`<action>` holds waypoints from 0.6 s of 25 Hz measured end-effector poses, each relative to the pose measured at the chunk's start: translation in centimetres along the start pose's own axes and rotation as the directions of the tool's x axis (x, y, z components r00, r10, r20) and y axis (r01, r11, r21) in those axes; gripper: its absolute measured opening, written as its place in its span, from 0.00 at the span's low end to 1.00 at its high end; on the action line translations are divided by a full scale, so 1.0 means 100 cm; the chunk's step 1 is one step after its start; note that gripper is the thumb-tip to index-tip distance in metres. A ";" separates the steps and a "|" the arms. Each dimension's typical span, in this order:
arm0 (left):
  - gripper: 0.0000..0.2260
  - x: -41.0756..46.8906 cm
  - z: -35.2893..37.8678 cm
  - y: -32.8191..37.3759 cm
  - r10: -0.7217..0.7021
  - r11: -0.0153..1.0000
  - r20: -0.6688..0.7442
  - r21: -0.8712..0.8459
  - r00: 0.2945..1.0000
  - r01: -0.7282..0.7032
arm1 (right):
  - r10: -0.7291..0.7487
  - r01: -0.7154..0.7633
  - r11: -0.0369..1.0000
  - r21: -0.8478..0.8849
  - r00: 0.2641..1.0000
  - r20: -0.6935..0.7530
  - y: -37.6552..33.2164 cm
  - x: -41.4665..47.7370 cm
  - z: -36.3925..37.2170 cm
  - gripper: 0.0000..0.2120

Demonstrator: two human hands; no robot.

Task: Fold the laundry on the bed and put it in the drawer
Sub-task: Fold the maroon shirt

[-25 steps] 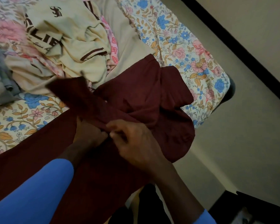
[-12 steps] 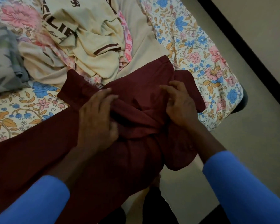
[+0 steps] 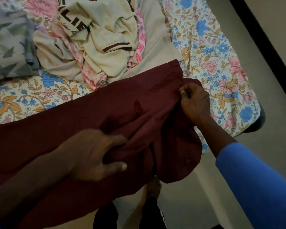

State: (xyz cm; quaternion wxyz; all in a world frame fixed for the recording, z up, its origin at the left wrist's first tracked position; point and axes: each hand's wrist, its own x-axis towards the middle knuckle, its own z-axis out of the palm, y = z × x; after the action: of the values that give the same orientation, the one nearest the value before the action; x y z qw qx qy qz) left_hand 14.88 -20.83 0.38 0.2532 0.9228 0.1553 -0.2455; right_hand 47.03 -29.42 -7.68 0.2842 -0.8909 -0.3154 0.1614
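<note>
A dark maroon garment (image 3: 89, 113) lies spread across the near edge of the bed with the floral sheet (image 3: 221, 66), its right end hanging off the bed's corner. My left hand (image 3: 96, 156) grips a bunched fold of the maroon cloth near the bed's front edge, thumb and fingers curled round it. My right hand (image 3: 194, 101) pinches the garment's far right edge, fingers curled onto the cloth. Behind it lies a heap of unfolded laundry: a cream shirt with dark lettering (image 3: 102, 38) on top of pink patterned cloth (image 3: 139, 45).
A grey patterned piece (image 3: 8, 47) lies at the left of the heap. Plain beige cloth (image 3: 153, 35) runs under the pile. Grey floor (image 3: 271, 123) lies to the right of the bed, with a dark baseboard (image 3: 262, 30) along the wall. No drawer is in view.
The folded-over maroon flap has been spread out flat to the left. My left hand came back toward me and now grips a bunch of cloth; my right hand now pinches the far right edge.
</note>
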 end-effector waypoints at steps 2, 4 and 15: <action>0.39 -0.011 0.015 0.016 -0.067 0.998 0.044 0.011 0.997 0.066 | 0.050 -0.051 0.998 0.034 0.998 0.026 -0.002 0.002 -0.004 0.06; 0.41 -0.009 0.035 0.029 -0.183 0.965 0.081 -0.178 0.980 0.195 | 0.087 -0.090 0.995 0.047 0.994 0.063 -0.008 -0.002 -0.005 0.08; 0.11 0.085 0.049 0.045 -0.525 0.787 -0.363 -0.551 0.770 0.276 | 0.448 -0.556 0.731 0.395 0.828 0.337 -0.012 -0.032 0.021 0.26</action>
State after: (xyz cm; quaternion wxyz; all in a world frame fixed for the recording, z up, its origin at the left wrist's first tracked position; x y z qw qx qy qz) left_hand 21.95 -25.78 -6.03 0.3582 0.8074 0.4688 -0.0037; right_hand 43.07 -29.87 -8.27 0.4033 -0.8209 -0.0410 0.4022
